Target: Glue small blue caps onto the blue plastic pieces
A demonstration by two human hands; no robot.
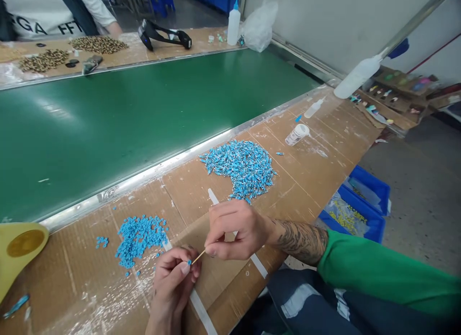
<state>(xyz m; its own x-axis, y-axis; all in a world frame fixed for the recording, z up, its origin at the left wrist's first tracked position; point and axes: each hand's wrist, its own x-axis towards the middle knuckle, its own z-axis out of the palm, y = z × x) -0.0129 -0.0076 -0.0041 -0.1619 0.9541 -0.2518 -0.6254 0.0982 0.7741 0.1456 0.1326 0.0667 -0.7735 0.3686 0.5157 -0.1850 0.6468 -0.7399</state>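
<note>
My left hand [173,279] is closed, pinching a small blue part [189,262] between thumb and forefinger. From the right, my right hand [236,229] grips a thin wooden stick [198,256] between its fingertips. The stick's tip points down at the blue part; whether it touches I cannot tell. Left of my hands lies a heap of small blue rings [140,239] on the cardboard-covered table [97,296]. Beyond my right hand is a larger pile of slim blue pieces [245,167] with pale, shiny ends.
A green conveyor belt [144,114] with a metal edge runs behind the table. At the right stand a white cup [297,134] and a large squeeze bottle [356,78]. Blue crates [355,219] sit below on the floor. Opposite, a person [46,13] is near piles of brownish pieces [99,44].
</note>
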